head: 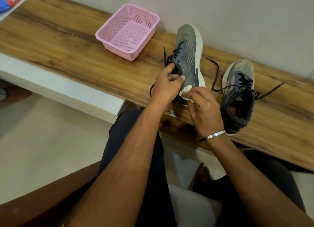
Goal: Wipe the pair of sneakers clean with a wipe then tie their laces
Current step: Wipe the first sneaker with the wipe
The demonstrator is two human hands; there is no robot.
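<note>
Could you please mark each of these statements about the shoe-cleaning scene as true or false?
1. The left hand grips the sneaker that is being wiped. True.
2. The right hand holds a white wipe against that sneaker's side. True.
3. The pink basket holds the second sneaker. False: the second sneaker stands on the wooden bench, to the right of the hands; nothing shows in the basket.
4. Both sneakers' laces are tied in bows. False: the black laces trail loose over the bench.
5. A metal bangle sits on the left wrist. False: it is on the right wrist.
</note>
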